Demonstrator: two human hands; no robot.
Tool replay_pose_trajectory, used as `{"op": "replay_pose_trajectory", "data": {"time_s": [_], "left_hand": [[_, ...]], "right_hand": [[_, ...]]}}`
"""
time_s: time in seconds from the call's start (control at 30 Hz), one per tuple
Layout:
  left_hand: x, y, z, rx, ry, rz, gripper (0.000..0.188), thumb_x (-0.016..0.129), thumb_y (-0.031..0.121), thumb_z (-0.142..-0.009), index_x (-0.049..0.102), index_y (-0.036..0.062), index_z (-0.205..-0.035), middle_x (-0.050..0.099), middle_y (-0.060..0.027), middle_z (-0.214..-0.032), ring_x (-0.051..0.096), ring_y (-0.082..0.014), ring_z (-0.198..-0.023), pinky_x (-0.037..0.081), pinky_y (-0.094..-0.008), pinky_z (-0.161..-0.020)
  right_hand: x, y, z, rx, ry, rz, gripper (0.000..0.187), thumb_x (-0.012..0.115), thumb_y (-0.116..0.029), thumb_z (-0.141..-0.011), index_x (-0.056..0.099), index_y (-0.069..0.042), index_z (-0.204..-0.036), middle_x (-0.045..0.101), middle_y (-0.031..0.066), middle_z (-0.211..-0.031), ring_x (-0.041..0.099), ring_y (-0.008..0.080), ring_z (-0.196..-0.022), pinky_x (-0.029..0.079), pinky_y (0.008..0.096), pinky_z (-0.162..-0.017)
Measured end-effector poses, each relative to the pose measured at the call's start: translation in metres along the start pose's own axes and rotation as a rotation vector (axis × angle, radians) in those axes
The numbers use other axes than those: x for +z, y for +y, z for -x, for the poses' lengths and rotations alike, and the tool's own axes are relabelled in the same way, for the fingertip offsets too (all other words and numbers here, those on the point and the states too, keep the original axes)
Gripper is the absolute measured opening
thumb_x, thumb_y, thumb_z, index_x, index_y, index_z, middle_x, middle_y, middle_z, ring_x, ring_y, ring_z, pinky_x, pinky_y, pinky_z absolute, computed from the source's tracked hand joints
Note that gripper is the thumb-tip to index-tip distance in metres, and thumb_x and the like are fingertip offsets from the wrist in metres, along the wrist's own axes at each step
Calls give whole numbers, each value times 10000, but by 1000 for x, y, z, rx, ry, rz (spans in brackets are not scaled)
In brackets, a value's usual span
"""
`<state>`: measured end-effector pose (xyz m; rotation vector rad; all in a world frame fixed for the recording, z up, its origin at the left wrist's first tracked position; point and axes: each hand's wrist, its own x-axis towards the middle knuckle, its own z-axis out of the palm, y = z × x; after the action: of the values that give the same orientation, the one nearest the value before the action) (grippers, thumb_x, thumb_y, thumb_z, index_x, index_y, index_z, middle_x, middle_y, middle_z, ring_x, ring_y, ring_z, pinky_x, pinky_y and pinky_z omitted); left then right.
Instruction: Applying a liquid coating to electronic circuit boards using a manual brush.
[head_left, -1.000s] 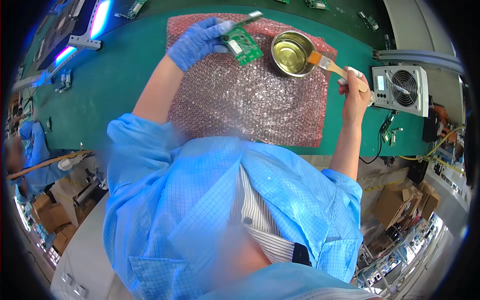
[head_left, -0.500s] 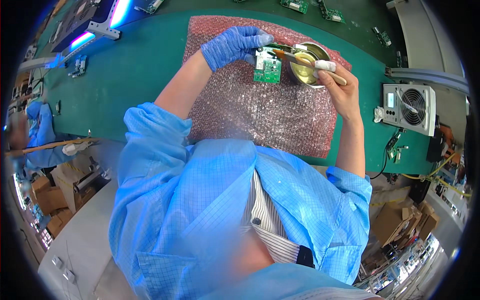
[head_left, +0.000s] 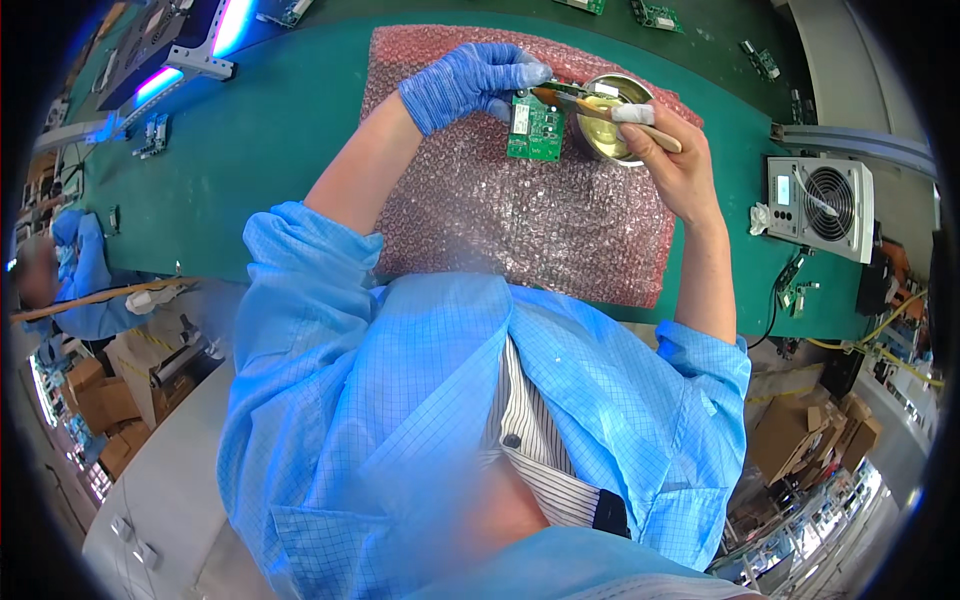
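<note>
My left hand [head_left: 470, 85], in a blue knit glove, grips a green circuit board [head_left: 537, 135] by its upper edge, over the bubble wrap. In my right hand [head_left: 668, 150], bare but for white finger covers, is a brush [head_left: 598, 108] with a pale wooden handle. The brush's brown bristles lie against the upper part of the board, near my left fingertips. Just behind the brush stands a round metal bowl [head_left: 640, 92] with yellowish liquid in it. The bristle tip is partly hidden by the board's upper parts.
Pink bubble wrap [head_left: 520, 230] covers the middle of the green table [head_left: 270, 130]. A white fan unit [head_left: 822, 208] stands at the right edge. Lit equipment [head_left: 165, 60] is at the far left. More circuit boards [head_left: 657, 15] lie along the back. A person in blue [head_left: 85, 260] is at the left.
The brush in my right hand has shifted slightly left and lies flatter against the top of the board. My left hand keeps its grip on the board.
</note>
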<state>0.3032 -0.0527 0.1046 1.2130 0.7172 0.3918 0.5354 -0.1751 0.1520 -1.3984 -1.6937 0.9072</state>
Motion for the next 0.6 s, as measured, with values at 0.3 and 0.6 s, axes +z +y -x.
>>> {"op": "replay_pose_trajectory", "data": {"time_s": [0.3, 0.6], "left_hand": [[-1, -3, -2, 68, 142, -46, 367, 675, 331, -763, 602, 75, -1017, 614, -12, -843, 601, -80, -732, 502, -201, -589], [-12, -18, -3, 82, 223, 53, 339, 677, 297, -765, 592, 76, -1008, 609, -33, -910, 616, -133, -829, 543, -278, -703]], "right_hand": [[23, 4, 15, 91, 85, -11, 209, 580, -204, -855, 603, -21, -952, 588, 4, -754, 514, 54, -663, 409, 200, -571], [34, -9, 21, 97, 243, -131, 196, 572, -180, -854, 615, -24, -965, 599, 5, -726, 531, 40, -621, 415, 181, -534]]}}
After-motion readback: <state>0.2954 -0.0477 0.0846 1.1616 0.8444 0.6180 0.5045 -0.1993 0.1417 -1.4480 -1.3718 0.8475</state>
